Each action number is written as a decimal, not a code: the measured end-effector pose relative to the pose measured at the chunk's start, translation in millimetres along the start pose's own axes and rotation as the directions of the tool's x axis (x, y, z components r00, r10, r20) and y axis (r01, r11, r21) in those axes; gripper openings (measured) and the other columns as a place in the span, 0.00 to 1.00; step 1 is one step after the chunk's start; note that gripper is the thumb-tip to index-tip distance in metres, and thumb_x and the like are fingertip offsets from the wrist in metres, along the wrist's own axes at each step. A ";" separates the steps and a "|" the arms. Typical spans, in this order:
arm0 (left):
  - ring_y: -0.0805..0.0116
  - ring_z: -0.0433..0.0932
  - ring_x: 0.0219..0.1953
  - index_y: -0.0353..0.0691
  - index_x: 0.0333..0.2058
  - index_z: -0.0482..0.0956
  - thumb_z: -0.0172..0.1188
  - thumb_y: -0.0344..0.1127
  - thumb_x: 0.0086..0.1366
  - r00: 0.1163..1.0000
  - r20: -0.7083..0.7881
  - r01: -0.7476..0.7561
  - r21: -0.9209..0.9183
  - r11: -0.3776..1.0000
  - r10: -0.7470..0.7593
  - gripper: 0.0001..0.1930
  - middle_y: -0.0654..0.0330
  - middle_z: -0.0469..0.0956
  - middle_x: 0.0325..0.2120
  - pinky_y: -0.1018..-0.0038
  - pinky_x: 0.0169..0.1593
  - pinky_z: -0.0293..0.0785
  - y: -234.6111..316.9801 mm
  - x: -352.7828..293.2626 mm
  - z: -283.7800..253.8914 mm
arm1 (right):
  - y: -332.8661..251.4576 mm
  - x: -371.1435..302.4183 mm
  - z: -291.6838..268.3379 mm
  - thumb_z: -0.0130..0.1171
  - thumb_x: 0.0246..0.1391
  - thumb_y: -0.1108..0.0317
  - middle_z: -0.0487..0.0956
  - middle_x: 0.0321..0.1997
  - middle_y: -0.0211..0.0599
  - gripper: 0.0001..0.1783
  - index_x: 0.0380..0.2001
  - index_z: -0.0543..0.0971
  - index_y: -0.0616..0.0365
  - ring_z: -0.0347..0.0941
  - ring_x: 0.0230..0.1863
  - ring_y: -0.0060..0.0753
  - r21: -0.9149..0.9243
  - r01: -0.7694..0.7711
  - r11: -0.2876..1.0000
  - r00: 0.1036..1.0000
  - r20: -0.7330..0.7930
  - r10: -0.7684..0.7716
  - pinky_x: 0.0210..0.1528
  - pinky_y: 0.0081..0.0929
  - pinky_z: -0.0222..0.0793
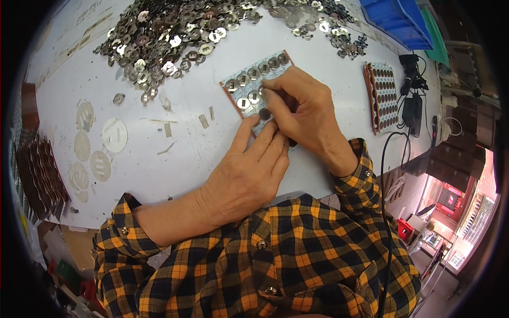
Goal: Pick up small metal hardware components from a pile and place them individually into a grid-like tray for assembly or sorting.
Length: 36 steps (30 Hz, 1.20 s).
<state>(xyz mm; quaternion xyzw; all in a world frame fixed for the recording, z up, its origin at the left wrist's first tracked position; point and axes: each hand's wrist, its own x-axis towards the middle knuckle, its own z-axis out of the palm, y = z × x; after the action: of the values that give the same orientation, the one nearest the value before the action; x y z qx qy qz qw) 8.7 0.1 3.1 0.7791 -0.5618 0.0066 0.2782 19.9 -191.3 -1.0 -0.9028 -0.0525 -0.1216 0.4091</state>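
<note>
A light blue circuit board panel [254,72] with reddish-brown side edges lies tilted on the table in front of me. Shiny round metal discs with slots sit along its far row and in part of the second row. My right hand [307,108] is over the panel, thumb and index finger pinched around a metal disc [262,90] in the second row; its other fingers curl out of sight. My left hand [252,167] lies with fingers stretched out, their tips resting on the panel's near edge by a dark round spot [264,113].
A large heap of metal discs [175,37] covers the far left, with a smaller pile [339,32] far right. At right are a second panel [385,95], a black power adapter [412,112] with cables and a blue bin [397,21]. Stacked brown-edged panels [42,177] stand at left.
</note>
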 end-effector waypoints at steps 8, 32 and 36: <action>0.45 0.75 0.63 0.23 0.46 0.80 0.61 0.28 0.58 0.999 -0.037 -0.020 0.011 1.000 0.020 0.18 0.38 0.79 0.53 0.41 0.68 0.66 -1.1 0.1 0.5 | 8.6 -0.8 -12.7 0.68 0.59 0.80 0.82 0.31 0.25 0.05 0.39 0.86 0.66 0.74 0.29 0.10 0.217 -0.239 0.946 0.968 0.128 0.216 0.30 0.13 0.70; 0.45 0.73 0.65 0.21 0.46 0.79 0.60 0.24 0.53 1.000 0.001 -0.024 -0.017 1.000 0.024 0.20 0.38 0.77 0.57 0.41 0.71 0.61 -3.2 1.7 -0.7 | 41.5 19.6 -32.4 0.68 0.58 0.76 0.83 0.30 0.26 0.06 0.39 0.87 0.61 0.75 0.28 0.14 0.031 -0.054 0.998 0.992 -0.111 0.057 0.30 0.15 0.67; 0.45 0.72 0.66 0.21 0.46 0.79 0.61 0.25 0.53 1.000 0.010 -0.019 -0.010 1.000 0.019 0.21 0.38 0.76 0.57 0.40 0.71 0.60 -3.0 0.9 -1.0 | 70.6 39.7 -49.4 0.69 0.56 0.72 0.83 0.36 0.31 0.09 0.40 0.87 0.60 0.76 0.31 0.21 -0.251 -0.053 0.967 0.971 -0.238 -0.009 0.34 0.21 0.71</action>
<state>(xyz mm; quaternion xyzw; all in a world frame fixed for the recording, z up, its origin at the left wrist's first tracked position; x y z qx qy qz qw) 12.0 0.4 2.9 0.7723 -0.5707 0.0025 0.2789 63.2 -275.2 -10.4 -0.9274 0.0230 -0.2299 0.2941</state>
